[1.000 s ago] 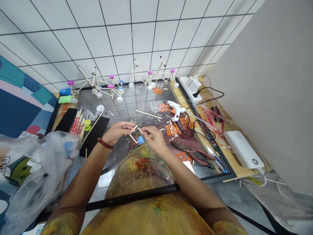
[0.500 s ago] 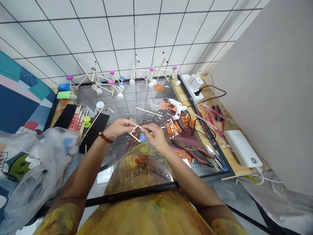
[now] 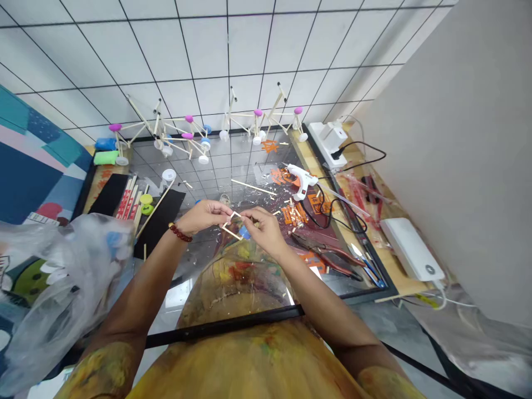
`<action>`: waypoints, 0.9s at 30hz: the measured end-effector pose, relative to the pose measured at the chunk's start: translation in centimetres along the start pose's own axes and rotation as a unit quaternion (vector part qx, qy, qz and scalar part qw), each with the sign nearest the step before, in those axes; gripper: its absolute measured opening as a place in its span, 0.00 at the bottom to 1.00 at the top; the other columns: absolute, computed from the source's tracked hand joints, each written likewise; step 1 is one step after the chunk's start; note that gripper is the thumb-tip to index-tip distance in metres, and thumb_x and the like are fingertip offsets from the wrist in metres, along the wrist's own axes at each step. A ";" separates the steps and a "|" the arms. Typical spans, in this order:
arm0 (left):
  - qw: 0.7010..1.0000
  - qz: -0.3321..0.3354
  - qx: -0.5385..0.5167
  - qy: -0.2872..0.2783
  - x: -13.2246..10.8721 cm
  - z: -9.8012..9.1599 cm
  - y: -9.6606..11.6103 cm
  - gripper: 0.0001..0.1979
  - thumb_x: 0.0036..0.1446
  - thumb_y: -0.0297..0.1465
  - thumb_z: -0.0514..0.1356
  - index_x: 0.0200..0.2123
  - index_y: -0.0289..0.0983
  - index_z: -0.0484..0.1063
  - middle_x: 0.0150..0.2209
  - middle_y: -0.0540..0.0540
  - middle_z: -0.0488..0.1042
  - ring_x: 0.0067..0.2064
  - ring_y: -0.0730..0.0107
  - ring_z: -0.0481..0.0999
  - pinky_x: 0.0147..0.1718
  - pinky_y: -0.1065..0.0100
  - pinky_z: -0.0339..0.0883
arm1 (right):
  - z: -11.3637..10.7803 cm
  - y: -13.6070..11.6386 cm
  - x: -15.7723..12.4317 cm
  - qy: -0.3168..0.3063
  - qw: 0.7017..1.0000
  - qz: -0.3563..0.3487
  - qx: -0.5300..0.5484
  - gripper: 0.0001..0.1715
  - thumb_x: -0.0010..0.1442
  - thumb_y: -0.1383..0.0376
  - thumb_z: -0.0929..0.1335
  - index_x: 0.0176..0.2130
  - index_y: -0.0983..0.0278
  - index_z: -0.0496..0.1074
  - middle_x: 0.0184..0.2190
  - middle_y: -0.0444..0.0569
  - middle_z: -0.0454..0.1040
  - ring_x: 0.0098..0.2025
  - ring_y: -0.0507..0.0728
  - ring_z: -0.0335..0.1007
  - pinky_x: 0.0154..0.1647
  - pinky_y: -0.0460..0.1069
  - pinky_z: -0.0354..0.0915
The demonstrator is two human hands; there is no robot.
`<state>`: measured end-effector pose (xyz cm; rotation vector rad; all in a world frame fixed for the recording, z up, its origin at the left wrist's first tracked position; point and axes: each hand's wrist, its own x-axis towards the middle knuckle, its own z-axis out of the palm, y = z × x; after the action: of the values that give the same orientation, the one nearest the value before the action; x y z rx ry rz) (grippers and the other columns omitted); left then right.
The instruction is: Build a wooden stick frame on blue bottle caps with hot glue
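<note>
Between both hands, above the glossy tabletop, is a small frame of pale wooden sticks (image 3: 231, 233) with several corners. My left hand (image 3: 206, 216), with a red bead bracelet (image 3: 180, 233) at the wrist, pinches its upper left part between thumb and fingers. My right hand (image 3: 263, 230) closes on its right side. A blue round piece (image 3: 244, 233) shows beside the right fingers; I cannot tell whether it is joined to the frame. A loose wooden stick (image 3: 253, 187) lies beyond the hands.
Small bicycle-like stick models (image 3: 189, 145) stand along the tiled wall. At right lie a white glue gun (image 3: 302, 182), pliers (image 3: 326, 254), a blue-handled craft knife (image 3: 369, 269), a power strip (image 3: 326, 145) and a white box (image 3: 411, 252). Sticks, black sheets (image 3: 160, 221) and a plastic bag (image 3: 78, 277) are at left.
The view has tilted slightly. Both hands stay in nearly the same place, and the stick frame between them has turned very little.
</note>
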<state>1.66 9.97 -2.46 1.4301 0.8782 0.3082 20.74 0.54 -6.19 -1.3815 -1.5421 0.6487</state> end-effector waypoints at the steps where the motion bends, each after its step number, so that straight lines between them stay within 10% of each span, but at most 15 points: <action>1: 1.000 0.001 0.010 -0.005 0.0 -0.1 0.0 0.14 0.45 0.35 0.71 0.35 0.34 0.81 0.28 0.46 0.79 0.29 0.72 0.74 0.30 0.71 0.66 | 0.0 0.1 0.0 0.002 1.000 -0.005 0.002 0.09 0.63 0.65 0.67 0.38 0.61 0.79 0.32 0.48 0.77 0.35 0.56 0.72 0.40 0.50 0.66; 27: 0.999 -0.007 0.003 0.044 0.4 0.8 -0.6 0.16 0.40 0.36 0.73 0.30 0.34 0.77 0.29 0.46 0.80 0.31 0.70 0.78 0.32 0.69 0.70 | -0.1 0.3 -0.1 0.012 1.000 -0.015 0.000 0.09 0.63 0.66 0.67 0.38 0.60 0.79 0.33 0.48 0.77 0.37 0.56 0.73 0.41 0.51 0.67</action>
<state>2.26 9.56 -3.27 1.4238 0.9616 0.3610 20.94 0.52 -6.39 -1.3589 -1.5405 0.6129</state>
